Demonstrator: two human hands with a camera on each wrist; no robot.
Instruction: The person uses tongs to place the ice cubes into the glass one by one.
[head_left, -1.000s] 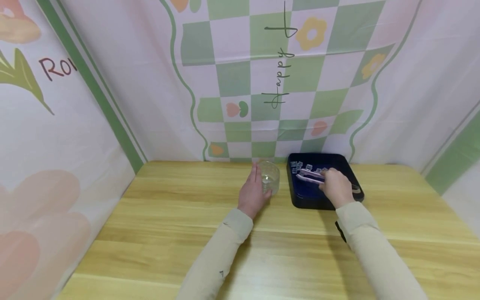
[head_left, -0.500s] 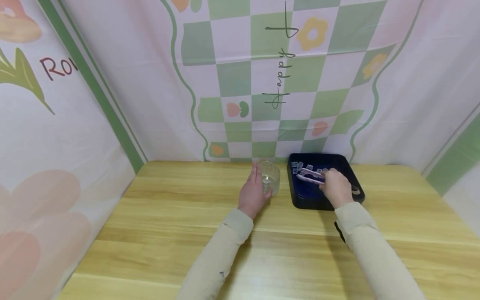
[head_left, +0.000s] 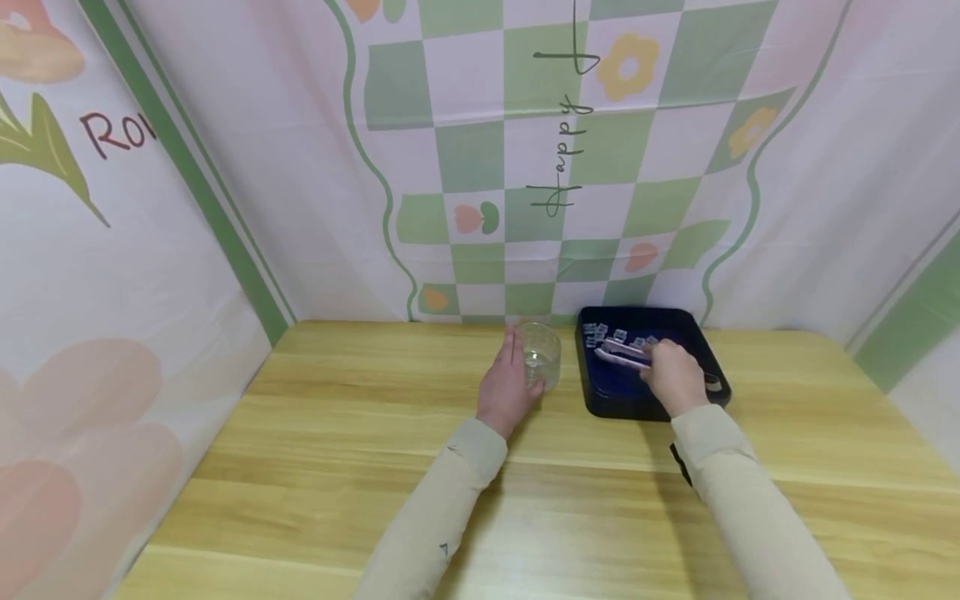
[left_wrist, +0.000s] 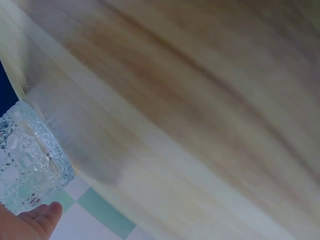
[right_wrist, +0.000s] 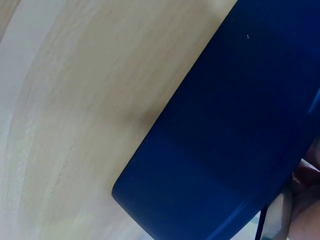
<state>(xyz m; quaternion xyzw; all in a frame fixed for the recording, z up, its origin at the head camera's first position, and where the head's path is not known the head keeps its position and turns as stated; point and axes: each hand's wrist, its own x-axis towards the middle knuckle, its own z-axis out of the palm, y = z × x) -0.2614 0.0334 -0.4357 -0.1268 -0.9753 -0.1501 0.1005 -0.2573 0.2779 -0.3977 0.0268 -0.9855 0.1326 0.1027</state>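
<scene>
My left hand (head_left: pixel 505 385) holds a clear glass (head_left: pixel 545 357) on the table, with straight fingers along its left side and the thumb at its front. Faceted, patterned walls show on the glass (left_wrist: pixel 35 155) in the left wrist view, fingertips beside it. In my right hand (head_left: pixel 672 375) is a pair of pale pink tongs (head_left: pixel 621 358), held over a dark blue tray (head_left: pixel 618 407). The tongs' tips are apart and point left, close to several small clear cubes (head_left: pixel 600 332) at the tray's back left. In the right wrist view the tray's outer wall hides most of that hand.
The tray stands right of the glass, near the back edge of the wooden table (head_left: pixel 360 467). A beige-and-black item (head_left: pixel 712 382) shows at the tray's right side, partly behind the right hand. A printed cloth (head_left: pixel 532 167) hangs behind the table.
The tongs' tips draw slightly closer and then part a little, staying near the cubes. The left hand and the glass keep their place.
</scene>
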